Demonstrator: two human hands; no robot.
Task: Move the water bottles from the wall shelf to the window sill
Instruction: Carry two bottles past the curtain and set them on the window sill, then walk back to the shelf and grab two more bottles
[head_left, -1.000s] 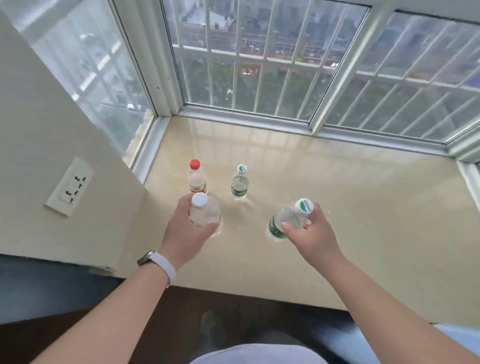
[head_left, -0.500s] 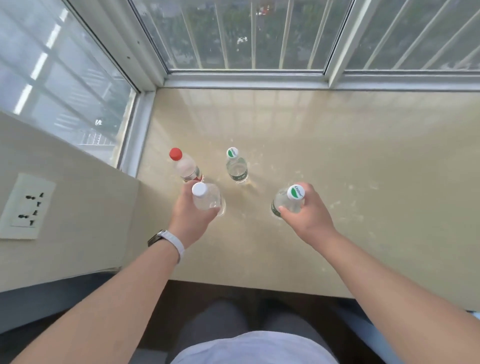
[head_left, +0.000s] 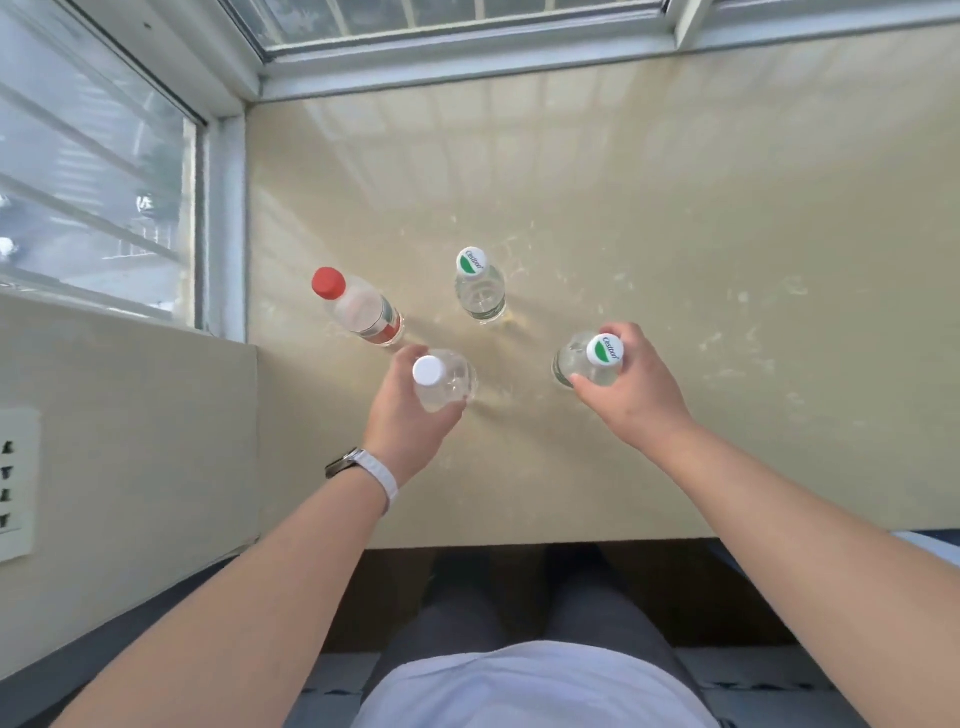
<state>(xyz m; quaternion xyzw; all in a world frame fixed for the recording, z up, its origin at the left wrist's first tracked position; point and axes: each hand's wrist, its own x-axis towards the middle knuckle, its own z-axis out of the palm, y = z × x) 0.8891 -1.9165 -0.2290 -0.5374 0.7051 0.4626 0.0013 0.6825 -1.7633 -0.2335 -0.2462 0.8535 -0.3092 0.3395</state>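
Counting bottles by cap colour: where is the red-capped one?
The clear red-capped plastic bottle stands on the beige window sill, far left of the group, just beyond the left hand.

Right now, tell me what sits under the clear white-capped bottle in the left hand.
Under the clear white-capped bottle lies the glossy beige window sill. The left hand wraps the bottle's near side, so its base and any contact are hidden.

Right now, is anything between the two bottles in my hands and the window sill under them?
Nothing visible. The left hand holds the white-capped bottle and the right hand the green-capped bottle at bare window sill. The red-capped bottle stands close beside the left one, not under it.
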